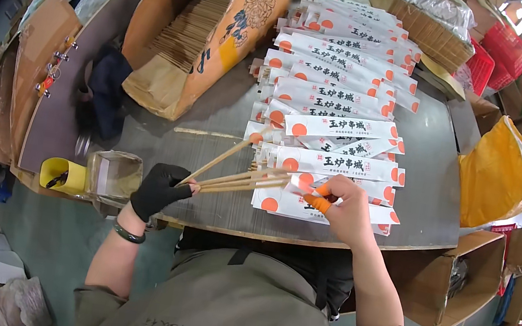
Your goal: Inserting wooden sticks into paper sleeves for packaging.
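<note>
My left hand [163, 193], in a black glove with bare fingertips, is closed round several wooden chopsticks [240, 182]. One chopstick [224, 159] slants up and away from the others. My right hand [341, 207], with orange coverings on the thumb and a finger, pinches the end of a white paper chopstick sleeve [297, 183]. The chopsticks' far ends meet this sleeve; I cannot tell how far they go in. Under and beyond both hands lies a long overlapping pile of white sleeves [338, 96] with orange dots and black lettering. Light wooden ends stick out at the pile's left side.
An open carton [226, 40] full of wooden sticks lies tilted at the back left. Dark cloth [105, 92], a yellow cup [63, 175] and a clear-sided box [114, 173] sit along the table's left. A yellow sack [500, 177] and an open cardboard box [445, 280] are at the right.
</note>
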The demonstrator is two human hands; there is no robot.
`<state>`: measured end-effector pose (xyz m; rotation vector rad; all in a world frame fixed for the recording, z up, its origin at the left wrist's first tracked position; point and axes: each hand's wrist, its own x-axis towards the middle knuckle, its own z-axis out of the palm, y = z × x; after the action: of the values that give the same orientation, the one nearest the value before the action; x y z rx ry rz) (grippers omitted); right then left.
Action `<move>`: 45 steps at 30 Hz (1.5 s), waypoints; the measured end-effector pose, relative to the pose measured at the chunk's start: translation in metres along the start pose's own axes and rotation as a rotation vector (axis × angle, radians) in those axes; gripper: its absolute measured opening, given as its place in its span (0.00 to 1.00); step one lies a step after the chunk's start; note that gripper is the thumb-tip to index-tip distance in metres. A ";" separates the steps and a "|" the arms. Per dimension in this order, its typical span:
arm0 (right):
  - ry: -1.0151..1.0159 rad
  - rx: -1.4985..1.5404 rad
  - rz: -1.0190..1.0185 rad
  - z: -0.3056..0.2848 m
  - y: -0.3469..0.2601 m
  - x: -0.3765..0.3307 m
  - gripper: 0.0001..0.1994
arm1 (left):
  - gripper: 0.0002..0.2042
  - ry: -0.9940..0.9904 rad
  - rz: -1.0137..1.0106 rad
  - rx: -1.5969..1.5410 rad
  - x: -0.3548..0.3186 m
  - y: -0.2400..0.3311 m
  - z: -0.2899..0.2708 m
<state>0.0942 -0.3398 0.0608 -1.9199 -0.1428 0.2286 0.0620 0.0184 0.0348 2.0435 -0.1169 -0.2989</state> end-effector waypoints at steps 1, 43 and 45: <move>-0.041 -0.174 -0.089 -0.002 0.000 -0.002 0.08 | 0.09 0.000 0.000 -0.002 0.001 -0.004 -0.006; -0.062 -0.172 -0.200 0.003 0.001 -0.003 0.07 | 0.08 -0.119 -0.044 -0.046 -0.015 -0.002 0.000; -0.016 -0.351 -0.422 0.011 0.007 -0.004 0.08 | 0.08 -0.147 -0.026 -0.001 -0.008 0.000 0.000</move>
<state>0.0877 -0.3331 0.0513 -2.1791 -0.6260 -0.0707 0.0540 0.0199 0.0359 2.0219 -0.1801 -0.4652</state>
